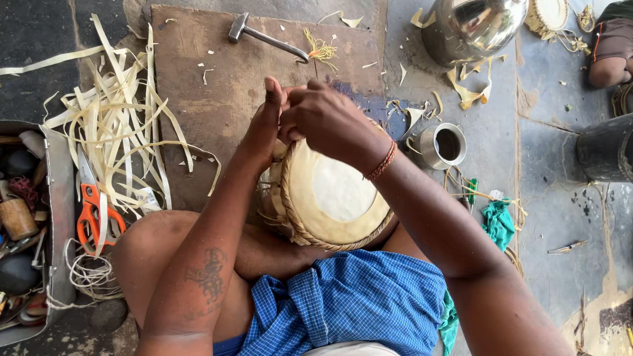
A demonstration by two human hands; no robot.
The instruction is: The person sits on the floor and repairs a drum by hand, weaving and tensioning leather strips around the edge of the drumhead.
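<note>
Cream-skinned drum in lap; both hands clench its far rim.

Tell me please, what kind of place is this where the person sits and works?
Probably a floor-level craft workshop for making or repairing hand drums. Both hands, left hand and right hand, work at the rim of a drum held in the lap. A hammer, orange scissors and pale cut strips lie around.

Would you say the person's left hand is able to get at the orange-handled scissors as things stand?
Probably yes. The scissors lie on the floor beside the left knee, partly under pale strips but with handles exposed. The left hand is busy on the drum, though, and would have to let go first.
</note>
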